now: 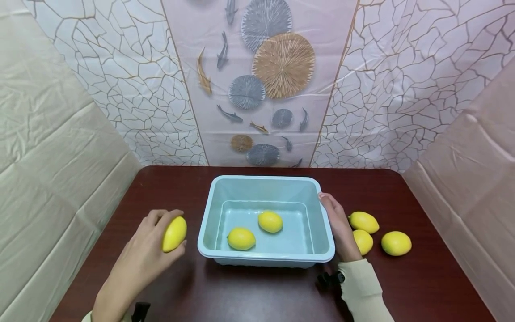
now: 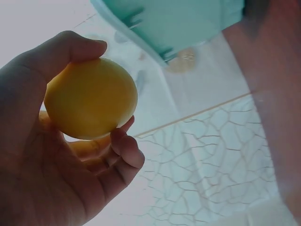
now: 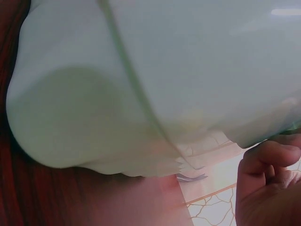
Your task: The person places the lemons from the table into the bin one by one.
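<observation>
My left hand [image 1: 146,246] holds a yellow lemon [image 1: 175,234] between thumb and fingers, above the table to the left of a light blue plastic tub [image 1: 265,257]. In the left wrist view the same lemon [image 2: 91,99] sits between the thumb and the curled fingers. Two lemons lie on the tub's floor, one lemon [image 1: 241,239] toward the front left and another lemon [image 1: 270,222] near the middle. My right hand [image 1: 339,228] grips the tub's right rim, its thumb at the edge and its fingers mostly hidden outside the wall. The tub's side [image 3: 188,61] fills much of the right wrist view.
Three more lemons rest on the table right of my right hand: a rear lemon [image 1: 364,222], a lemon [image 1: 363,242] partly hidden by the wrist, and an outer lemon [image 1: 396,243]. The dark red-brown table [image 1: 257,295] is bordered by cloth walls [image 1: 462,188] and a patterned backdrop [image 1: 257,112].
</observation>
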`<state>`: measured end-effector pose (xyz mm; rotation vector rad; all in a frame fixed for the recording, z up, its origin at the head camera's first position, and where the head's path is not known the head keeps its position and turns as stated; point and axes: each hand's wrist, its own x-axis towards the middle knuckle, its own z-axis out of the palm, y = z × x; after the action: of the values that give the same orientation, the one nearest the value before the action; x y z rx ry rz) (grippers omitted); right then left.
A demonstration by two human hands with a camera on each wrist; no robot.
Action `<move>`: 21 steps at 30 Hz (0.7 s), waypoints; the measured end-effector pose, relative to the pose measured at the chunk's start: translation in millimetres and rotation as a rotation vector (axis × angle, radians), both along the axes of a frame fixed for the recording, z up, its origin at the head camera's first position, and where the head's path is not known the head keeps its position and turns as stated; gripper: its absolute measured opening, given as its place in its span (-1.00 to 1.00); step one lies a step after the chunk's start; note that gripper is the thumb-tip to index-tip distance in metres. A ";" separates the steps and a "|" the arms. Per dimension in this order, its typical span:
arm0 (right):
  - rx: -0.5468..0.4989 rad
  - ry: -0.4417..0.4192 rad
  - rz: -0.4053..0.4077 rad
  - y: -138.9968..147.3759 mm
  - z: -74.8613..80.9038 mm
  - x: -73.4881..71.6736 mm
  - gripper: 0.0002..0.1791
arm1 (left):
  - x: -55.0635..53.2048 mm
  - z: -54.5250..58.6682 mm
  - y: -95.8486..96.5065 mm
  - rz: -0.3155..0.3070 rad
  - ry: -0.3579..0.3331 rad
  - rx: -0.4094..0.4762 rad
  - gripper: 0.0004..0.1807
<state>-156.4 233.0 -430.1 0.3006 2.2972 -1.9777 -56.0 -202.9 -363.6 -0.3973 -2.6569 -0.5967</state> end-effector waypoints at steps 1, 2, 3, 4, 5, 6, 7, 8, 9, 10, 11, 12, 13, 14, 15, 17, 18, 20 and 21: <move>0.002 0.000 -0.001 -0.1 -0.1 -0.2 -0.36 | -1.1 2.8 0.7 -0.005 0.010 0.001 -0.32; 0.005 0.001 -0.001 0.2 -0.4 -0.4 -0.36 | -2.1 5.9 1.3 -0.006 0.018 0.007 -0.32; 0.006 0.000 -0.001 0.2 -0.3 -0.5 -0.36 | -3.0 8.8 1.9 -0.007 0.024 0.012 -0.33; 0.008 0.001 0.001 0.3 -0.4 -0.6 -0.36 | -3.9 11.7 2.5 -0.007 0.031 0.018 -0.33; 0.007 0.000 0.000 0.2 -0.1 -0.6 -0.35 | -4.8 14.4 3.3 -0.008 0.038 0.023 -0.33; 0.005 -0.001 0.001 0.0 0.1 -0.6 -0.35 | -5.5 17.2 4.3 -0.008 0.043 0.027 -0.33; 0.006 -0.003 0.003 0.3 0.3 -0.8 -0.35 | -6.6 19.8 5.6 -0.010 0.047 0.028 -0.33; 0.006 -0.002 0.003 0.8 0.3 -1.0 -0.35 | -7.5 22.6 6.9 -0.011 0.050 0.031 -0.33; 0.004 -0.004 0.003 0.9 0.5 -1.2 -0.35 | -8.5 25.3 8.6 -0.013 0.050 0.029 -0.33; 0.006 -0.003 0.003 1.3 0.6 -1.5 -0.35 | -9.6 28.1 10.3 -0.015 0.050 0.026 -0.33; 0.005 -0.004 0.001 1.4 0.9 -1.6 -0.34 | -10.6 31.0 12.2 -0.017 0.048 0.025 -0.33; 0.006 -0.002 -0.001 1.8 0.8 -1.8 -0.34 | -11.6 34.0 14.0 -0.020 0.046 0.023 -0.33; 0.005 -0.001 -0.002 1.9 0.8 -2.1 -0.34 | -12.5 36.9 15.8 -0.022 0.045 0.021 -0.33; 0.005 -0.003 -0.002 1.7 1.0 -2.1 -0.34 | -13.3 40.0 17.6 -0.025 0.045 0.020 -0.33; 0.004 -0.005 -0.003 1.4 1.0 -2.3 -0.34 | -14.3 43.0 19.2 -0.029 0.046 0.018 -0.33; -0.001 -0.010 -0.005 0.6 0.6 -2.6 -0.35 | -16.4 49.0 22.0 -0.036 0.050 0.014 -0.32; -0.003 -0.013 -0.007 0.2 0.3 -2.9 -0.35 | -17.5 51.9 23.4 -0.040 0.052 0.011 -0.32; -0.002 -0.022 -0.011 -0.8 -0.1 -3.3 -0.36 | -20.5 57.1 26.0 -0.049 0.055 0.003 -0.32; -0.004 -0.023 -0.017 -1.0 -0.3 -3.5 -0.36 | -22.3 59.2 27.1 -0.057 0.055 -0.002 -0.32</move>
<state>-159.9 232.0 -430.4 0.3420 2.2843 -1.9755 -78.4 -175.8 -304.4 -0.4849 -2.6018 -0.5925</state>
